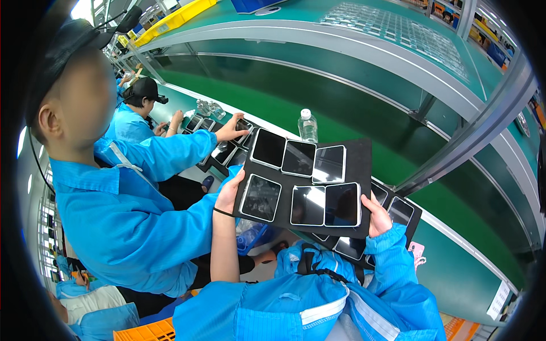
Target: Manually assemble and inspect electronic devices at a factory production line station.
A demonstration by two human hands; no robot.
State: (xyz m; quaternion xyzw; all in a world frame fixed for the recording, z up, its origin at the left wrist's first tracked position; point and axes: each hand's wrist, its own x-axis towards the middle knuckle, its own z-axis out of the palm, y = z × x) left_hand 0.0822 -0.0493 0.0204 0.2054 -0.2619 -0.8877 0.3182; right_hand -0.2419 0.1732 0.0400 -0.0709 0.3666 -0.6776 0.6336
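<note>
My left hand [230, 193] is closed round the left edge of a flat black tray [358, 156], which I hold up tilted before me. The right edge is gripped by my right hand [376, 216], thumb on top near the corner device. On the tray lie two rows of phone-like devices [268, 149] with glossy dark screens and pale frames. Three sit in the far row; in the near row one device [260, 198] lies apart from two [325, 204] side by side. The fingers under the tray are hidden.
Beneath my tray, more devices [401, 210] lie in black trays on the green bench [438, 250]. A clear bottle [307, 126] stands behind. At left a co-worker in blue [125, 221] reaches a hand [232, 128] to other devices. A metal post [472, 136] rises right.
</note>
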